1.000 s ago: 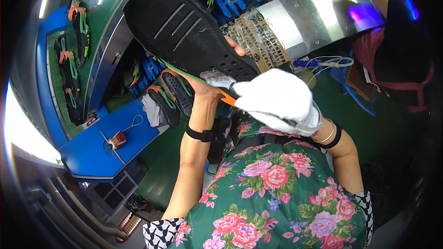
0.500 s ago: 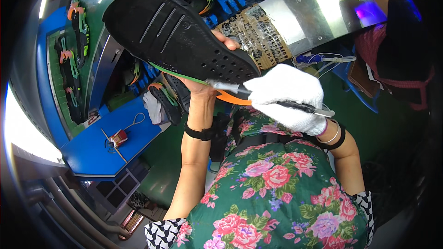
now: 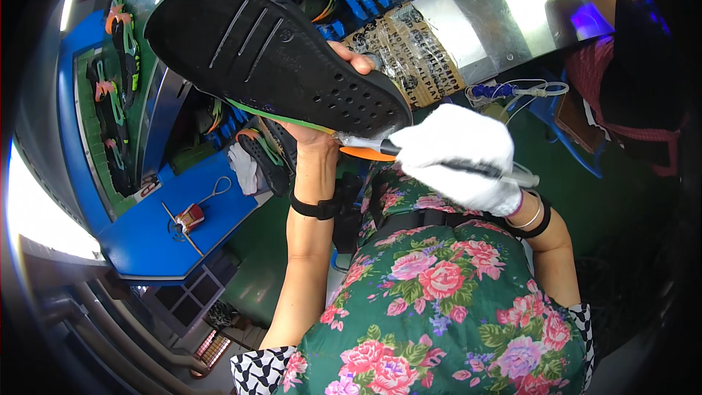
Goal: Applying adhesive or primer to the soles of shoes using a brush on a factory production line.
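Note:
A black shoe (image 3: pixel 241 66) is held up in front of me, its dark underside toward me, with grooves at the broad end and small round holes near the narrow end. Green and orange trim shows along its lower edge. My left hand (image 3: pixel 306 133) grips it from behind, fingertips over the far edge and palm under the near edge. In a white knitted glove, my right hand (image 3: pixel 461 155) is closed round a dark-handled brush (image 3: pixel 360 143). The brush's tip meets the shoe's near edge, close to the narrow end. Its handle sticks out past the glove.
A curved metal rail (image 3: pixel 504 14) with taped cardboard (image 3: pixel 409 55) runs beyond my hands, blue racks behind it. At left, a blue table (image 3: pixel 146 249) bears a red-and-white object on a stick stand (image 3: pixel 191 218). More shoes (image 3: pixel 263 161) and a white glove (image 3: pixel 243 168) lie beside it.
The shoe has shifted a little to the left and tilted slightly. The brush has slid rightward and down along its near edge. My right hand has moved slightly, with some blur.

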Tool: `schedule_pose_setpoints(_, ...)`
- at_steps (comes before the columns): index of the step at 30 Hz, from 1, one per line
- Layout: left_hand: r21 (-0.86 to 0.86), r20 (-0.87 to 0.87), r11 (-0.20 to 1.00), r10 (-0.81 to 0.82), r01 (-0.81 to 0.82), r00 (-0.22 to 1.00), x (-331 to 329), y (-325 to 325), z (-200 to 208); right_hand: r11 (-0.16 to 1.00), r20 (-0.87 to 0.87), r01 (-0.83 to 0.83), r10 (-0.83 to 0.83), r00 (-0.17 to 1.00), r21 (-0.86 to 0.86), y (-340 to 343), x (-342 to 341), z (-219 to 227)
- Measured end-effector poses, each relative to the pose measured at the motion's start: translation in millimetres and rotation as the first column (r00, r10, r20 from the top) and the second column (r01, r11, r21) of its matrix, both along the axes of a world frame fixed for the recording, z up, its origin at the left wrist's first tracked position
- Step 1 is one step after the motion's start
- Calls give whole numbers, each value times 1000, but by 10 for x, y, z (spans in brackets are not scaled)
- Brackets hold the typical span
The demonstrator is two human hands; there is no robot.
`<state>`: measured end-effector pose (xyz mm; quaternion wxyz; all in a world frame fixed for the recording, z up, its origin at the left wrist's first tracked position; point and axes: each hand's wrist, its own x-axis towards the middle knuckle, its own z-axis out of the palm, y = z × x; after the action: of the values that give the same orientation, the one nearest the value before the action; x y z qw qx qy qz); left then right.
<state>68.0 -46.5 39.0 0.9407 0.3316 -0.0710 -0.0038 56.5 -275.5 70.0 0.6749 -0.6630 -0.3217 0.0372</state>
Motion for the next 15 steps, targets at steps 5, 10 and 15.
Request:
schedule_pose_setpoints(5, -26, 62, 999, -41, 43, 997, 60, 79, -76, 998, 56, 21, -18, 998, -53, -3, -24, 48)
schedule_pose_setpoints(10, -29, 84, 999, -23, 26, 996, 94, 37, -10, 998, -76, 65, -64, 995, 8, -23, 11, -33)
schedule_pose_setpoints(15, 68, 107, 998, -1, -7, 994, 127, 111, -67, 999, -27, 17, -19, 999, -52, -34, -2, 24)
